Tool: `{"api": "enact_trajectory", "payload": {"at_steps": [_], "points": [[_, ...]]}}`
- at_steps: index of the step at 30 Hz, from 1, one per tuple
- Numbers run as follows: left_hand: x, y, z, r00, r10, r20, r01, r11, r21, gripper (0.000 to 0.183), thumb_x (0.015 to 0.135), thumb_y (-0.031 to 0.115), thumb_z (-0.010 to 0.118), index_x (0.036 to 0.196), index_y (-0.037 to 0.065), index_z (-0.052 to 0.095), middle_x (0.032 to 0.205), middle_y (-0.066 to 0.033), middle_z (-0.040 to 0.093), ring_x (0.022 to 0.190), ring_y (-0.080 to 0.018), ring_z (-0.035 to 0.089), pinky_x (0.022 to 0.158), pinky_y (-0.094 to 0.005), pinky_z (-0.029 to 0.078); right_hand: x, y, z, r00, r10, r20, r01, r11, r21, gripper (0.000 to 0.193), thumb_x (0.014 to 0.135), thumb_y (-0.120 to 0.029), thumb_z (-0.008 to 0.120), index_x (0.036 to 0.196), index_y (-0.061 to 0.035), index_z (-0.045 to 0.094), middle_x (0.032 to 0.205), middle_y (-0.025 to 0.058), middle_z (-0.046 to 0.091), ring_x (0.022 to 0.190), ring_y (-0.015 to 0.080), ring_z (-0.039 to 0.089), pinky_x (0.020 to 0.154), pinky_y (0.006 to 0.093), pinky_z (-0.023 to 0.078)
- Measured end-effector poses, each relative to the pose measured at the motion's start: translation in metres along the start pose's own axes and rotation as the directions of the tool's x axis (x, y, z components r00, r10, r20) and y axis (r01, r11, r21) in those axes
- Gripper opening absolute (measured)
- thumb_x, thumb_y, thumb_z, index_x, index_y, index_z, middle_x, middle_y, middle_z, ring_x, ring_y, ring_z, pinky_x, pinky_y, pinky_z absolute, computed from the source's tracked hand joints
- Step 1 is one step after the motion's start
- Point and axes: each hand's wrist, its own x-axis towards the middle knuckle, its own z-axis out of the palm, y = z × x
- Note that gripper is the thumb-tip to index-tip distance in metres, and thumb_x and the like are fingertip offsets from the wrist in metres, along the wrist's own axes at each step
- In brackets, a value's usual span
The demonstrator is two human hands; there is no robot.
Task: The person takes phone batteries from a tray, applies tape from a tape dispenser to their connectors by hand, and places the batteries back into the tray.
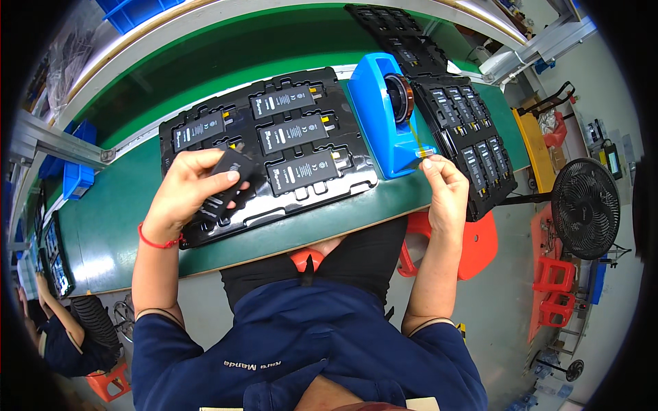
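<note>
A flat black battery (223, 179) is gripped in my left hand (194, 183), tilted above the near left of a black plastic tray (274, 209). Several more batteries (293, 134) lie in the tray's pockets, with small yellow tabs at their ends. On the right, my right hand (445, 186) pinches the end of a strip of amber tape (419, 141) at the cutter edge of a blue tape dispenser (381, 113). The strip runs down from the tape roll (399, 97).
Right of the dispenser, another black tray (473, 140) holds several batteries, with more trays (404, 44) behind. The green table's (110, 226) front edge runs before my lap. Red stools (480, 246) and a black fan (586, 207) stand at right. Another person (72, 335) sits far left.
</note>
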Motion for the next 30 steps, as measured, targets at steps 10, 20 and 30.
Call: {"api": "enact_trajectory", "payload": {"at_steps": [10, 20, 30], "points": [[0.038, -0.001, 0.031, 0.877, -0.192, 0.44, 0.303, 0.932, -0.197, 0.041, 0.086, -0.004, 0.061, 0.126, -0.007, 0.058, 0.096, -0.0144, 0.069, 0.081, -0.0192, 0.071, 0.06, -0.027, 0.06, 0.001, 0.014, -0.03, 0.989, -0.123, 0.084, 0.136, 0.976, -0.172, 0.005, 0.092, -0.002, 0.064, 0.09, 0.0028, 0.065, 0.106, 0.0101, 0.062, 0.093, 0.0132, 0.06, 0.083, 0.0246, 0.047], [0.031, -0.012, 0.028, 0.821, -0.183, 0.541, 0.282, 0.953, -0.106, 0.043, 0.086, -0.008, 0.055, 0.128, -0.003, 0.058, 0.106, -0.0082, 0.069, 0.086, -0.0146, 0.07, 0.063, -0.0231, 0.055, -0.02, -0.071, 0.085, 0.561, -0.197, 0.804, 0.677, 0.668, -0.309, 0.003, 0.088, -0.004, 0.061, 0.088, -0.0033, 0.058, 0.097, 0.0109, 0.054, 0.097, 0.0302, 0.051, 0.088, 0.0383, 0.04], [0.03, -0.017, 0.03, 0.833, -0.11, 0.543, 0.159, 0.986, -0.044, 0.035, 0.083, -0.006, 0.058, 0.118, -0.002, 0.063, 0.097, -0.003, 0.07, 0.082, -0.0079, 0.065, 0.075, -0.0235, 0.052, -0.016, -0.067, 0.129, 0.464, -0.097, 0.881, 0.796, 0.481, -0.367, 0.009, 0.085, -0.009, 0.067, 0.085, -0.0032, 0.061, 0.096, 0.0107, 0.054, 0.094, 0.0294, 0.049, 0.083, 0.039, 0.038]]}}
